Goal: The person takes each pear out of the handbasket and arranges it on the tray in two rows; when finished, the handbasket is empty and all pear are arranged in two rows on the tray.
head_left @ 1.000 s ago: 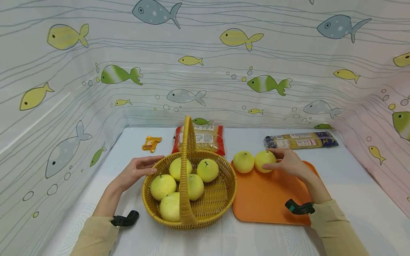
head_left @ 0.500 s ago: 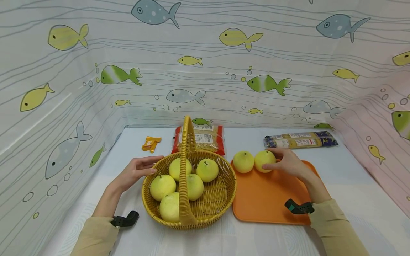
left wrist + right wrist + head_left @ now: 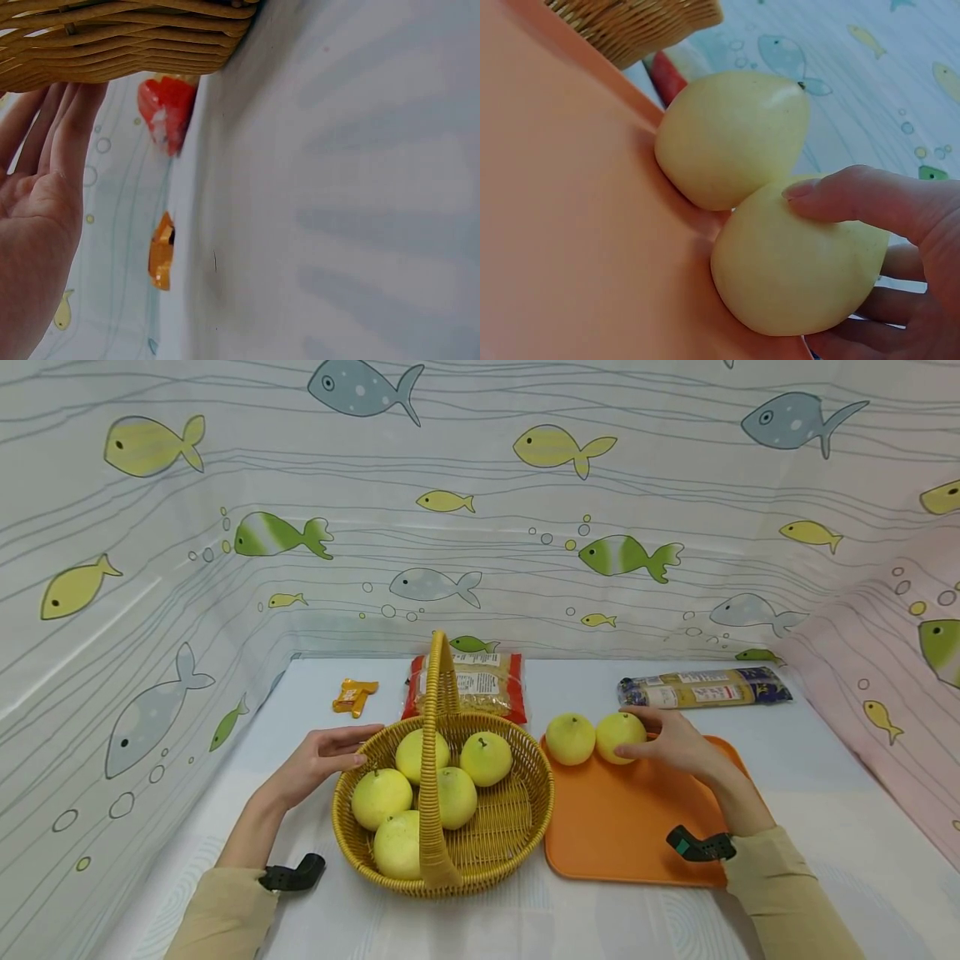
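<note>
In the head view, my right hand (image 3: 673,745) holds a pale yellow melon (image 3: 617,740) at the back of the orange tray (image 3: 622,827). The right wrist view shows its thumb across the top of the melon (image 3: 791,270) and the fingers round the far side. A second melon (image 3: 570,740) sits right beside it on the tray. At left, my left hand (image 3: 318,762) rests against the side of a wicker basket (image 3: 498,831), fingers extended; the left wrist view has the fingertips at the basket's wall (image 3: 135,52). Several melons (image 3: 486,760) lie in the basket, partly hidden by its tall handle (image 3: 431,760).
Behind the basket lies a clear bag with red ends (image 3: 480,685). A small orange packet (image 3: 355,697) is at the back left, and a long packet of noodles (image 3: 705,688) at the back right. Fish-printed sheeting (image 3: 525,552) encloses the back and sides.
</note>
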Demonstrator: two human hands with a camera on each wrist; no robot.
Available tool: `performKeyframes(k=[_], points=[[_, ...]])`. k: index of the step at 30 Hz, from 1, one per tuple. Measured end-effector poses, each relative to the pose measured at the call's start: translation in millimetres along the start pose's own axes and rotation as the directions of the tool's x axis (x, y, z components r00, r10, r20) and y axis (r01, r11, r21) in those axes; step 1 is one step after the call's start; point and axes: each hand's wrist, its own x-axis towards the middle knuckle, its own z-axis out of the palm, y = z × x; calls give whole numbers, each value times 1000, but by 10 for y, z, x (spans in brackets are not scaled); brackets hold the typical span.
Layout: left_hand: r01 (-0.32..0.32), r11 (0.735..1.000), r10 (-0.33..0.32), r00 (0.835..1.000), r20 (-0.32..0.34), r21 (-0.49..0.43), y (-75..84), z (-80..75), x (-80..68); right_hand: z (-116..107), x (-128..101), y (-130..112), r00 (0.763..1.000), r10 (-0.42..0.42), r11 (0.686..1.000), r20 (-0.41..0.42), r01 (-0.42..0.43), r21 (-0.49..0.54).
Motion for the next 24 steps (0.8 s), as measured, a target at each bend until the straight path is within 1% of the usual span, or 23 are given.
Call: performKeyframes(k=[5,10,17,24], points=[[2,1000,-2,1000,0,-6,-9,-4,-1,-17,-1,5,1000,-13,999,23,12,31],[0,1000,0,1000,-1,-1,-18,-9,-2,-24,0,10,999,-22,999,36,20,41],[8,1000,-8,1000,-6,11,-16,-8,-4,-38,-7,11,999,-31,998,34,29,61],[8,1000,-8,1000,-4,4,-16,-6,-6,-46,-17,4,999,-37,997,21,36,62]])
